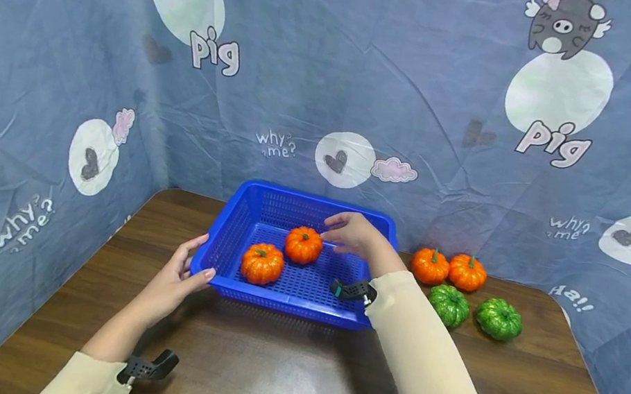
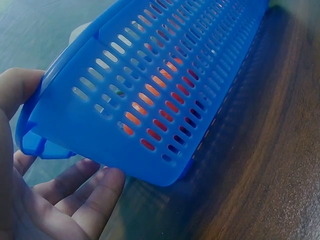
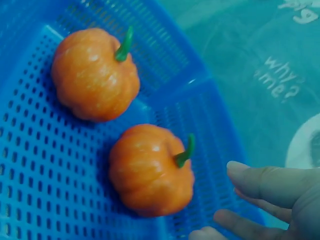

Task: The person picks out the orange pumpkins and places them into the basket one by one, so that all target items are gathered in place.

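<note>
A blue plastic basket (image 1: 297,301) with slotted walls sits near the back of the table. Two small orange pumpkins with green stems are inside: one front left (image 1: 262,264), the other nearer the middle (image 1: 303,245). My left hand (image 1: 176,282) holds the basket's left front corner, its thumb over the rim (image 2: 47,82) and its fingers round the outer side. Over the basket, my right hand (image 1: 355,233) hovers with fingers spread beside the middle pumpkin. In the right wrist view, nothing lies between its thumb (image 3: 265,182) and fingers.
Right of the basket stand two orange pumpkins (image 1: 430,266) (image 1: 467,273) near the back edge, with two green pumpkins (image 1: 449,306) (image 1: 499,319) in front of them. A printed blue cloth (image 1: 433,105) hangs behind the brown wooden table (image 1: 272,372).
</note>
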Demonstrator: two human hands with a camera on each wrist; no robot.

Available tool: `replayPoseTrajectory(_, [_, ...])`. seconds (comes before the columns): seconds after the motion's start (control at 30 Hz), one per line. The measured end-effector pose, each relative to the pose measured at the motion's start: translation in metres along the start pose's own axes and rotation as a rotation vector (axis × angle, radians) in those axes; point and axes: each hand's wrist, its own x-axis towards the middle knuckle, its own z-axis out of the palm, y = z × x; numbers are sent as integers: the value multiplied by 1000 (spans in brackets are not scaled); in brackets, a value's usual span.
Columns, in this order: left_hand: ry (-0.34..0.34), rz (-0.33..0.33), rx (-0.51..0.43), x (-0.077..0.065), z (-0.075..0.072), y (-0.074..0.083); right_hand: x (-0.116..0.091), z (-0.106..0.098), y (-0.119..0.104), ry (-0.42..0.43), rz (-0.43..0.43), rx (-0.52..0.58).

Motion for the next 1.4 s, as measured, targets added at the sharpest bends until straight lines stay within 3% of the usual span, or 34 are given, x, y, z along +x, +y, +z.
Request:
replayPoseTrajectory(0.5, [-5,9,-6,-1,1,2,-40,-14,-13,-5,-104,-139])
replayPoseTrajectory(0.93, [3,4,-1,-1,2,3,-72,-32,-8,39,-218,-255])
replayPoseTrajectory(1.2, [0,-3,-8,-2,2,3,-90,-41,3,119,-265,-335])
replayPoseTrajectory(1.4, [-5,-3,-9,-2,3,5,-103,-47,10,172,-293,-310])
